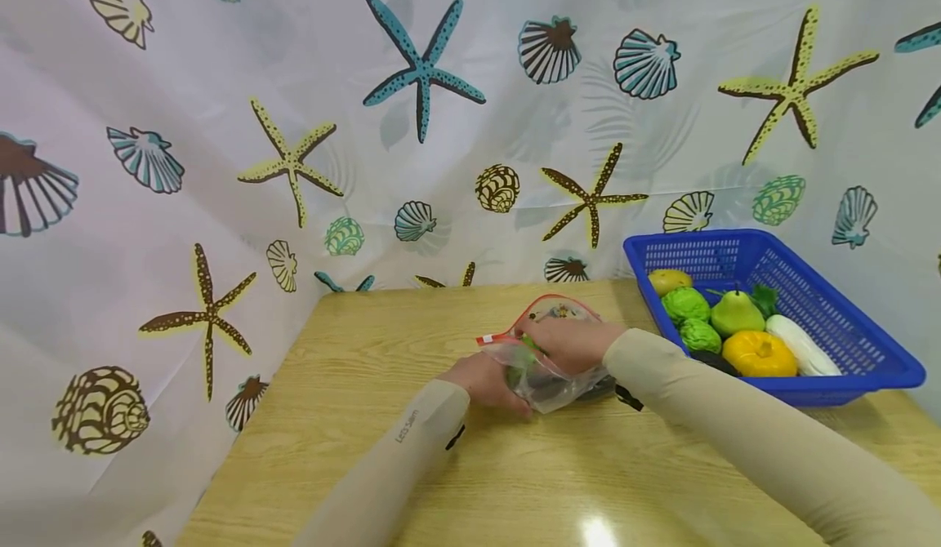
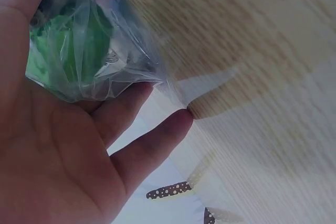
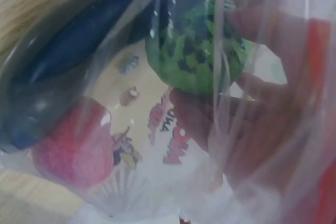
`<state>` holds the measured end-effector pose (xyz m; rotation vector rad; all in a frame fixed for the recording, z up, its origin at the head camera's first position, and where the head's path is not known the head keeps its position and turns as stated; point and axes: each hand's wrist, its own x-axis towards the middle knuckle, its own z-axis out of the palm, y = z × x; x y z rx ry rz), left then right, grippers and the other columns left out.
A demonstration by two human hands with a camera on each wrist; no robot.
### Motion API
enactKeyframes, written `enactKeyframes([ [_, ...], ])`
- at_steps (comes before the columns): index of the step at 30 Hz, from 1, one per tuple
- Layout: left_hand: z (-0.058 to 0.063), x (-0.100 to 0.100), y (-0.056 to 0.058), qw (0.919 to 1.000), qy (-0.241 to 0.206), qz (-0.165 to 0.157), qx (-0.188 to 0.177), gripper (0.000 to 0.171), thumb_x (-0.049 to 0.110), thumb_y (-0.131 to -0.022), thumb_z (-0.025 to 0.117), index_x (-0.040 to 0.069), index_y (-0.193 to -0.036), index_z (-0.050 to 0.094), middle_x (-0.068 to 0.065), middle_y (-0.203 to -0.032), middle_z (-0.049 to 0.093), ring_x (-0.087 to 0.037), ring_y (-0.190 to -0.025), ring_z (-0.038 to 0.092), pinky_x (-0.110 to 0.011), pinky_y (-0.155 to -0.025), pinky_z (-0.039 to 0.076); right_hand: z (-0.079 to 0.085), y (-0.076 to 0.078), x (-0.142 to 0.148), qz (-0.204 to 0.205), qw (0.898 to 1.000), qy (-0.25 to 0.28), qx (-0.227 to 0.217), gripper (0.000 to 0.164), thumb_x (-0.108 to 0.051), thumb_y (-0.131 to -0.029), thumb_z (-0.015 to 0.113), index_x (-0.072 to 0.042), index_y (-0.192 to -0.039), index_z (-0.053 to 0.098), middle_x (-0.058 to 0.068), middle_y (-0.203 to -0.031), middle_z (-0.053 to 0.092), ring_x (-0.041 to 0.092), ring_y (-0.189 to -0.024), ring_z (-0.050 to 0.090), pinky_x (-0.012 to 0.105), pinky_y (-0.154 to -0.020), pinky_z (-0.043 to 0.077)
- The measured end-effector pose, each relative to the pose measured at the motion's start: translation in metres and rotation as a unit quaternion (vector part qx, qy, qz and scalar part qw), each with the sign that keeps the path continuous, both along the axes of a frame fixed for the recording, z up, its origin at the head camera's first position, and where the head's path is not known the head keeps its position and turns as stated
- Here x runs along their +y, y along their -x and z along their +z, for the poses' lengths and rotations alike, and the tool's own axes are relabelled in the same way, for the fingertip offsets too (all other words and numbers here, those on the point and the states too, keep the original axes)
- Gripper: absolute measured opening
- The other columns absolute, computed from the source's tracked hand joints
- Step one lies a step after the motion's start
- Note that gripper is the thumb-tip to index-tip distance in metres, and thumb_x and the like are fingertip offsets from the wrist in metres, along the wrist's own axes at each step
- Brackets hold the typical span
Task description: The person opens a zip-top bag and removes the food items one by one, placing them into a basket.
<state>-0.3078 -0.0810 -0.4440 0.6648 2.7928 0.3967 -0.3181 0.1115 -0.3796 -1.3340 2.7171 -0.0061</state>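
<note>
A clear zip bag [image 1: 550, 396] with a red zip edge lies on the table, its mouth spread wide. My left hand [image 1: 488, 380] holds the bag's left side, thumb on one face and fingers beneath; a green shape [image 2: 73, 45] shows through the plastic there. Inside the mouth, my right hand [image 1: 569, 344] grips a round green fruit [image 3: 191, 51] mottled with dark patches, like a small watermelon. Through the plastic I also see a long dark eggplant-like piece [image 3: 79, 40] and a pinkish-red round fruit [image 3: 79, 148]. Printed pictures and letters mark the bag.
A blue perforated basket [image 1: 875, 367] stands on the right, holding a yellow pumpkin [image 1: 760, 354], a green pear [image 1: 737, 314], green cabbage-like heads [image 1: 686, 305] and a long white vegetable [image 1: 801, 344]. A shell-patterned curtain [image 1: 485, 139] hangs behind the wooden table [image 1: 353, 351].
</note>
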Motion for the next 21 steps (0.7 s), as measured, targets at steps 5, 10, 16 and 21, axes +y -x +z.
enactKeyframes([
  [5, 0.002, 0.000, -0.001, 1.0000, 0.005, 0.001, -0.001, 0.102, 0.071, -0.054, 0.077, 0.024, -0.138, 0.045, 0.006, -0.128, 0.056, -0.012, -0.106, 0.051, -0.039, -0.088, 0.047, 0.007, 0.000, 0.007, -0.012, 1.000, 0.020, 0.000, 0.053, -0.025, -0.091, 0.059, -0.004, -0.138, 0.045, 0.009, -0.122, 0.059, 0.019, -0.107, 0.052, 0.041, -0.091, 0.047],
  [10, 0.007, 0.001, -0.005, 0.9999, 0.004, 0.010, -0.012, 0.094, 0.068, -0.055, 0.079, 0.025, -0.133, 0.050, 0.006, -0.123, 0.058, -0.012, -0.104, 0.052, -0.038, -0.089, 0.047, 0.021, -0.007, 0.018, -0.001, 0.998, 0.058, 0.029, 0.056, -0.030, -0.083, 0.068, -0.006, -0.132, 0.053, 0.009, -0.121, 0.059, 0.020, -0.105, 0.050, 0.043, -0.089, 0.045],
  [16, 0.009, 0.002, -0.007, 0.9998, 0.005, 0.006, -0.019, 0.093, 0.064, -0.058, 0.080, 0.029, -0.138, 0.047, 0.005, -0.127, 0.057, -0.014, -0.107, 0.051, -0.039, -0.092, 0.045, 0.047, -0.021, 0.034, -0.039, 0.993, 0.109, -0.009, 0.058, -0.022, -0.082, 0.068, -0.011, -0.136, 0.049, 0.010, -0.128, 0.051, 0.017, -0.099, 0.050, 0.037, -0.081, 0.050],
  [21, 0.009, 0.002, -0.008, 0.9989, 0.028, 0.025, -0.027, 0.096, 0.069, -0.058, 0.076, 0.028, -0.140, 0.046, 0.002, -0.130, 0.056, -0.017, -0.108, 0.052, -0.038, -0.092, 0.046, 0.074, -0.033, 0.054, -0.062, 0.989, 0.131, 0.013, 0.063, -0.025, -0.084, 0.068, -0.010, -0.141, 0.044, 0.014, -0.134, 0.050, 0.023, -0.110, 0.049, 0.046, -0.087, 0.049],
])
